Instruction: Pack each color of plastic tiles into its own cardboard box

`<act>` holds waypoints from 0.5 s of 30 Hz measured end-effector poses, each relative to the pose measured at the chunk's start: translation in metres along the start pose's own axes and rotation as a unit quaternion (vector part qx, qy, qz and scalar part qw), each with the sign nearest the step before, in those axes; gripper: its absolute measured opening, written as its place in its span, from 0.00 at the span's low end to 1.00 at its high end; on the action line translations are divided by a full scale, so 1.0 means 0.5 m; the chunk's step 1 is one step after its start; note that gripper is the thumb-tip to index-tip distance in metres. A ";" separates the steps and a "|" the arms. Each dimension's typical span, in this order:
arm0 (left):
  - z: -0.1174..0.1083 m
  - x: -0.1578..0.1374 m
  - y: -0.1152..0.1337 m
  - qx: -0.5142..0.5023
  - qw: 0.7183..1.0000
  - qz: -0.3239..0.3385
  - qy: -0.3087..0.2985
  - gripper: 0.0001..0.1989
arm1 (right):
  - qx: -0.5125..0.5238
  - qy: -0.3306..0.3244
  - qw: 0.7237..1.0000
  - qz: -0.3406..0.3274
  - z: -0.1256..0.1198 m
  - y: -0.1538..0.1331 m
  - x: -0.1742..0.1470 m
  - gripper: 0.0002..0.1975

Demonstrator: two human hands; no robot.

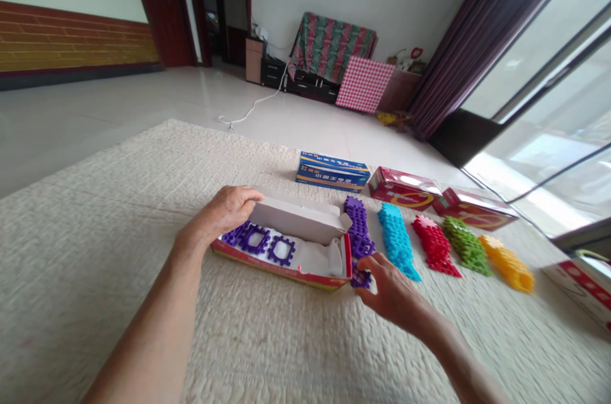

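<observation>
A: What is held, and where?

B: By the right hand (394, 289), a purple piece (361, 278) is apparently pinched between thumb and fingertips, just beside the right end of the open box (277, 268). By the left hand (229, 207), the raised lid (298, 216) is clamped near its left end.

A: How is this best handled?

B: The lid is best held well back, so that the opening is not blocked. The piece is best gripped by opposite sides and kept level, so that its teeth are not caught on the cardboard.

A: And the containers?

B: In the open box, purple frames (281, 250) are laid toward the left; at the right end, something white (335, 257) is not clearly made out. Near the far edge of the quilted cover (119, 200), a blue box (331, 174) and two red boxes (403, 188) are set; their contents cannot be seen.
</observation>
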State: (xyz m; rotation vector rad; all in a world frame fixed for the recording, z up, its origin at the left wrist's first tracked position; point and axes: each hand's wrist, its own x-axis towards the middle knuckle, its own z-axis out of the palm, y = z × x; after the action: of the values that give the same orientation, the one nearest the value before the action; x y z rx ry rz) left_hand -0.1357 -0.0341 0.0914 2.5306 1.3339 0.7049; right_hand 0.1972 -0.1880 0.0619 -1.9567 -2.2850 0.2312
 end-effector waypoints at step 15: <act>-0.004 -0.002 0.008 -0.046 0.999 -0.008 0.018 0.17 | 0.014 0.154 0.986 -0.055 -0.136 -0.068 0.038 0.14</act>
State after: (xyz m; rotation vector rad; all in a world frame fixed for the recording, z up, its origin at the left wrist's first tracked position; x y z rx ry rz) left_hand -0.1345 -0.0373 0.0942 2.4431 1.3008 0.7922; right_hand 0.1744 -0.1721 0.1351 -1.7066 -2.1645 -0.0482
